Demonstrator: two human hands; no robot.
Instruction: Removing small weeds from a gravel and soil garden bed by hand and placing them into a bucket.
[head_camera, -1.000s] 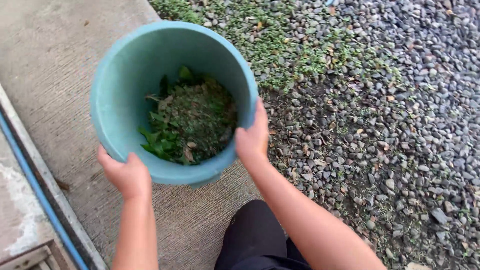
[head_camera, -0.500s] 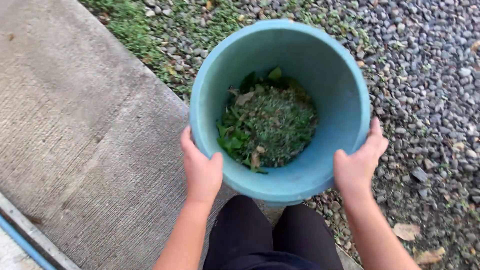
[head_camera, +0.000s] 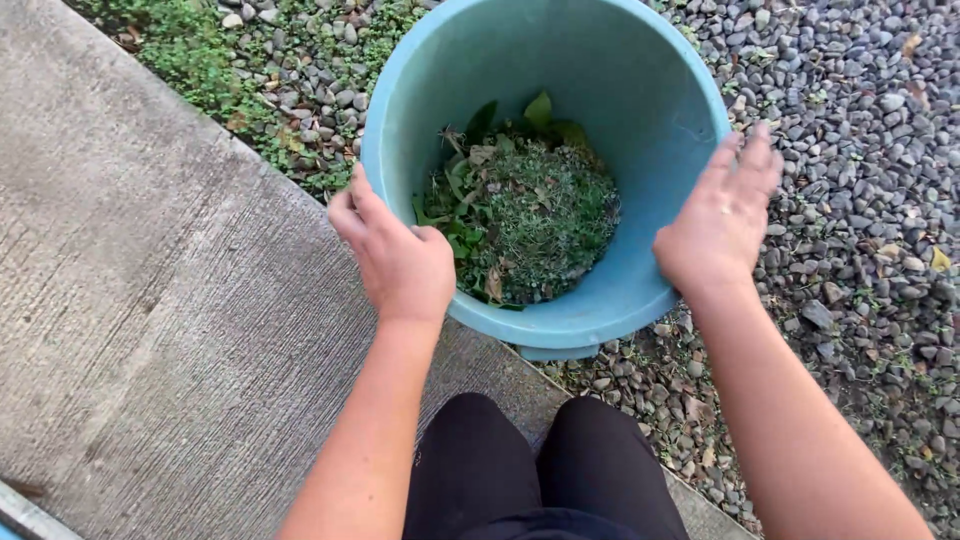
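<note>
A teal plastic bucket (head_camera: 610, 120) fills the upper middle of the frame, its base resting where the concrete path (head_camera: 150, 330) at the left meets the grey gravel (head_camera: 860, 160) at the right. Inside it lies a heap of pulled weeds and leaves (head_camera: 525, 215), filling only the bottom.

The left hand (head_camera: 395, 255) sits at the near-left rim, fingers curled and thumb hooked against the edge; it seems to touch the bucket, though the contact itself is hidden behind the knuckles. The right hand (head_camera: 722, 222) is spread flat with fingers straight, a ring on one finger, hovering at the near-right wall and gripping nothing; whether its palm brushes the plastic is hard to tell from this angle. Dark trousers (head_camera: 545, 470) show at the bottom centre, just below the bucket. A strip of low green weeds (head_camera: 200, 45) runs through the stones at the upper left.

The likely risk is tipping: the bucket straddles an uneven seam between slab and loose stones, and with only one hand steadying it, a nudge could rock it over and spill the cuttings onto the gravel.
</note>
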